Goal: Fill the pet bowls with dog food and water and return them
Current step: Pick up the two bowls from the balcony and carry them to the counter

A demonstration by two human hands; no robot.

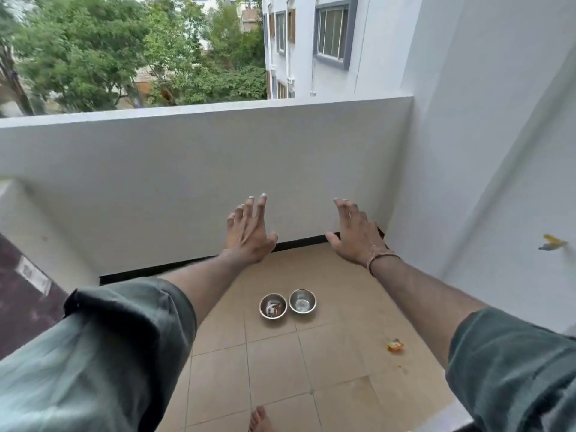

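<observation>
Two small steel pet bowls stand side by side on the tan tiled balcony floor. The left bowl [273, 306] holds a few scraps of food; the right bowl [302, 301] looks bare or holds a little clear water. My left hand [249, 232] and my right hand [353, 233] are stretched out in front of me, well above and beyond the bowls, fingers spread, holding nothing. A thread band circles my right wrist. Both forearms come out of rolled green sleeves.
A white parapet wall [202, 169] closes the balcony ahead, and a white wall [486, 151] stands on the right. An orange scrap [395, 346] lies on the tiles to the right. My bare foot [260, 420] shows at the bottom edge. Trees and a building lie beyond.
</observation>
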